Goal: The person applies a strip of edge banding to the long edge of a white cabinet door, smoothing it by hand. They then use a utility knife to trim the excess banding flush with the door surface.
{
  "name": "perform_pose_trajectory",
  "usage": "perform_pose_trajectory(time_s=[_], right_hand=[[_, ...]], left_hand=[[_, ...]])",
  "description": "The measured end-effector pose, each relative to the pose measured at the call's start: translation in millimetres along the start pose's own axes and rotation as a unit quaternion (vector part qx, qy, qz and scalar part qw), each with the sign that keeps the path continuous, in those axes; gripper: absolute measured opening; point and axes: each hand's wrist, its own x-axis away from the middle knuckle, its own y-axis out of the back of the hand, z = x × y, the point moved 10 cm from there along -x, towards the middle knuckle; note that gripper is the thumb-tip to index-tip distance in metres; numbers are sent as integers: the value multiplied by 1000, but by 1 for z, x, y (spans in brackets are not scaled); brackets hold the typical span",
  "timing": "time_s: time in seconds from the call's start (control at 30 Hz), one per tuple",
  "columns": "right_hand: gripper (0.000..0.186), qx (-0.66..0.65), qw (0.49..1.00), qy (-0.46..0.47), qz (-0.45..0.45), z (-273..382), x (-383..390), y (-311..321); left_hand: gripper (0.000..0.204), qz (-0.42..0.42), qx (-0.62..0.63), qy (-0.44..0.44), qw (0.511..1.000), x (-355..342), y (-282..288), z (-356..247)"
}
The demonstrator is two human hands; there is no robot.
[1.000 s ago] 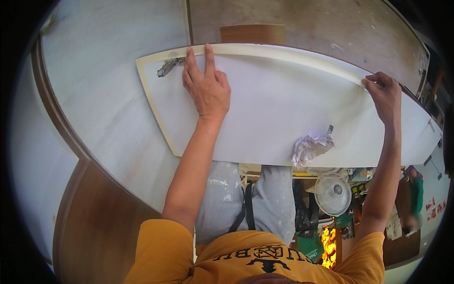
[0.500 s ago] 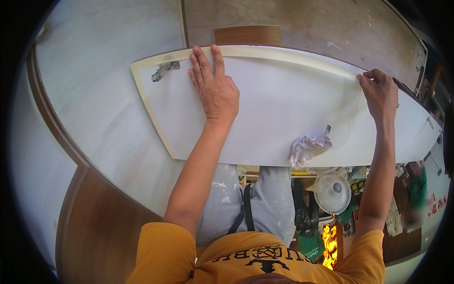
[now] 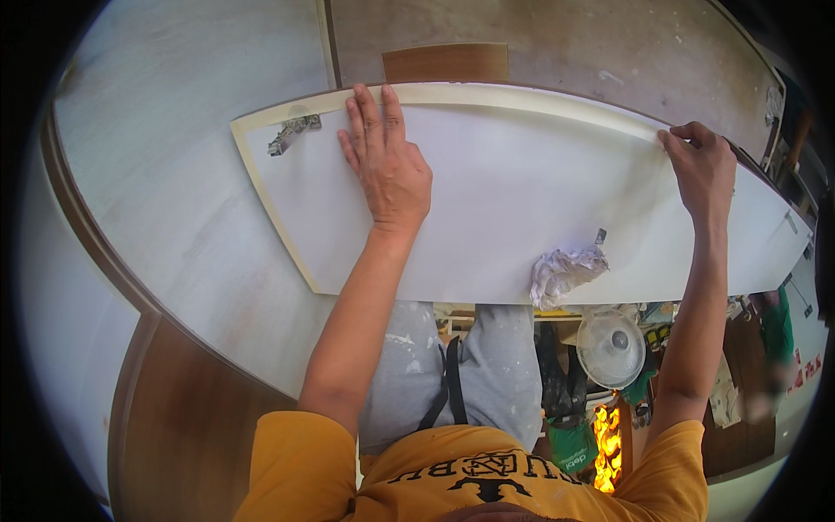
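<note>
A long white door panel (image 3: pixel 487 200) lies in front of me, with cream masking tape (image 3: pixel 539 101) along its far edge and down its left end. My left hand (image 3: pixel 389 170) rests flat near the far left, its outstretched fingers over the tape at the edge. Towards the right end, my right hand (image 3: pixel 701 170) pinches the strip of tape between thumb and fingers. Between the hands the strip looks partly raised off the panel. A metal hinge (image 3: pixel 294 133) sits by the left corner, and a crumpled white cloth or paper (image 3: pixel 567 274) lies at the near edge.
A second small metal fitting (image 3: pixel 600 236) is beside the crumpled piece. Beyond the panel, a brown wood strip (image 3: pixel 445 63) lies on a large board (image 3: pixel 557 35). A round translucent fan-like object (image 3: pixel 611 348) and assorted items stand below, right of my legs.
The view has shifted slightly. Both hands keep nearly the same places on the panel and tape.
</note>
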Motion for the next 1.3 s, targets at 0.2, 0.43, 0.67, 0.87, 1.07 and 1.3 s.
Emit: perform_pose_trajectory(time_s=[0.2, 0.43, 0.67, 0.87, 1.07, 1.3], right_hand=[[34, -24, 1000, 4, -16, -1, -3, 4], [35, -59, 998, 11, -10, -3, -6, 6], [37, -5, 1000, -2, 1, -1, -3, -1], [37, 33, 999, -25, 21, 5, -1, -3], [35, 46, 998, -34, 21, 5, -3, -5], [36, 47, 998, -30, 11, 6, -3, -4]], left_hand=[[79, 5, -4, 0, 1000, -1, 0, -2], [82, 11, -31, -4, 999, -2, -1, -3], [84, 16, -38, -4, 999, -2, -2, -1], [85, 18, -50, -8, 999, -1, -3, -4], [85, 24, -43, 0, 999, -2, -2, -6], [84, 19, -24, 5, 1000, -3, -1, -7]])
